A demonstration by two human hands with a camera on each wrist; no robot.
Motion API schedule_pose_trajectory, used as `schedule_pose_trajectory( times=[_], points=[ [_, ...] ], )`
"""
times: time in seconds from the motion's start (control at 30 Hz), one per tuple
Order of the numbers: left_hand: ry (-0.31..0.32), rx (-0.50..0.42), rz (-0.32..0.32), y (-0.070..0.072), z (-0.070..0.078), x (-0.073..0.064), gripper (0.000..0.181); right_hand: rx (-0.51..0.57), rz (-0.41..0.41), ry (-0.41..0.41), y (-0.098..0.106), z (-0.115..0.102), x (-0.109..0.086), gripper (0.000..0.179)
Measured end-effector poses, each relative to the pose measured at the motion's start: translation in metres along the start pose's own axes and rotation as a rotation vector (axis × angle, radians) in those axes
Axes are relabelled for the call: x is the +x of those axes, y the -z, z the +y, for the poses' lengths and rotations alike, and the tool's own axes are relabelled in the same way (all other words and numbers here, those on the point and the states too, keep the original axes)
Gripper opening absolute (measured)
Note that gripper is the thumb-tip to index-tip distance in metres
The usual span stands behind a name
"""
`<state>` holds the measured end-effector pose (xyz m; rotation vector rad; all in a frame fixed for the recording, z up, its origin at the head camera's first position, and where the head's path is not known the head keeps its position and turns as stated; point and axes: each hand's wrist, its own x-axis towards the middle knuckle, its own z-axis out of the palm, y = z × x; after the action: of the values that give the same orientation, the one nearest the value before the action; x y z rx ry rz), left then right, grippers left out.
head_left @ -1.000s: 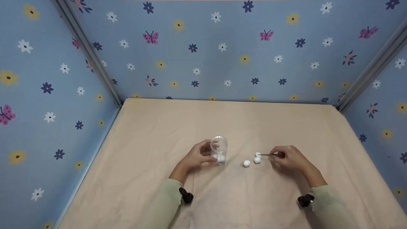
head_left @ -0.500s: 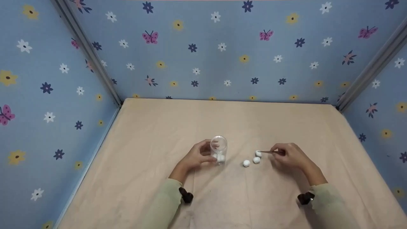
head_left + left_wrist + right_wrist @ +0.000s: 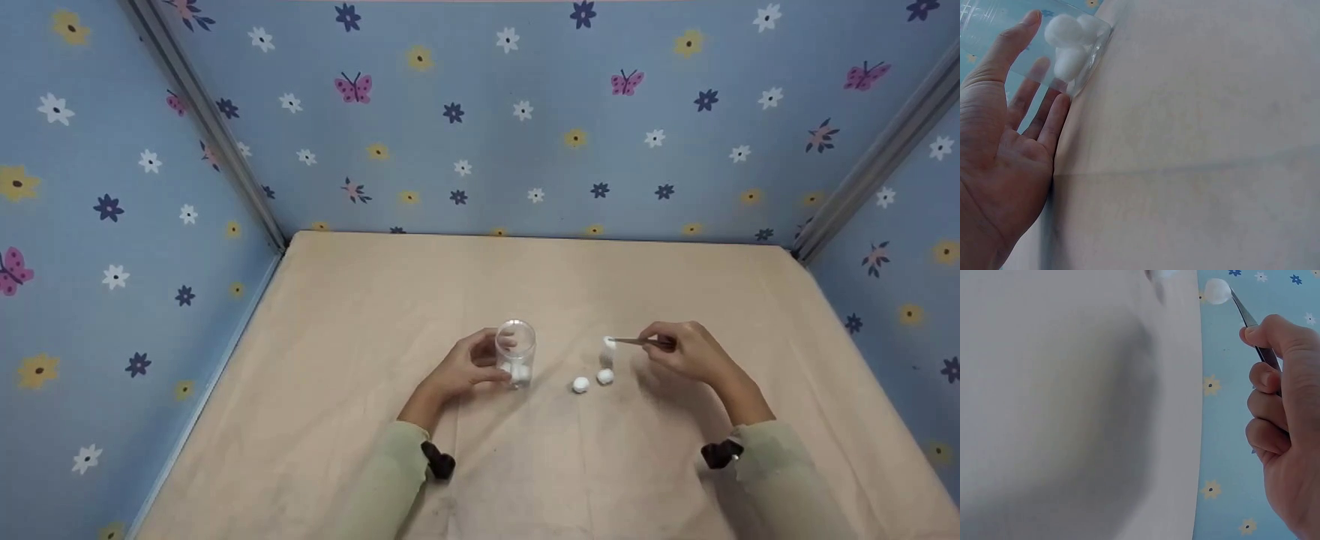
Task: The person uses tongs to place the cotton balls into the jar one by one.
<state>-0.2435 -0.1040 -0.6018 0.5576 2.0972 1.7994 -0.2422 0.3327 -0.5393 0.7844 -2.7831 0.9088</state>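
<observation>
My left hand (image 3: 466, 366) holds a clear plastic jar (image 3: 516, 349) upright on the table, thumb on one side and fingers round the other. Several white cotton balls (image 3: 1068, 35) lie at the bottom of the jar. In my right hand (image 3: 694, 352) is a pair of metal tweezers (image 3: 1246, 312), pinched between thumb and curled fingers. The tweezer tips grip one cotton ball (image 3: 1218, 291), raised above the table to the right of the jar. Two more cotton balls, a left one (image 3: 580, 385) and a right one (image 3: 605, 376), lie on the cloth below it.
A beige cloth (image 3: 375, 300) with light creases covers the table. Blue flowered panels (image 3: 480, 127) enclose it at the back and both sides, with grey metal posts (image 3: 210, 127) at the corners. Dark wrist cameras (image 3: 438, 460) sit at both sleeve cuffs.
My right hand has risen with the tweezers, lifting the gripped cotton ball off the cloth and away from the other two. The left hand and jar have stayed in place.
</observation>
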Motion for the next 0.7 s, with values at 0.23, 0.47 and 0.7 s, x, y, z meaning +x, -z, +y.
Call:
schedule_pose_trajectory(
  times=[0.23, 0.47, 0.7],
  points=[
    [0.006, -0.006, -0.003, 0.001, 0.002, 0.001, 0.071, 0.015, 0.014, 0.035, 0.004, -0.003, 0.006, 0.015],
    [-0.004, -0.017, -0.015, 0.003, 0.006, 0.002, 0.071, 0.016, 0.024, 0.027, 0.005, -0.008, 0.013, 0.015],
    [0.026, -0.01, -0.017, 0.002, 0.002, 0.0, 0.073, 0.036, 0.018, 0.037, 0.004, -0.013, 0.017, 0.016]
  ],
)
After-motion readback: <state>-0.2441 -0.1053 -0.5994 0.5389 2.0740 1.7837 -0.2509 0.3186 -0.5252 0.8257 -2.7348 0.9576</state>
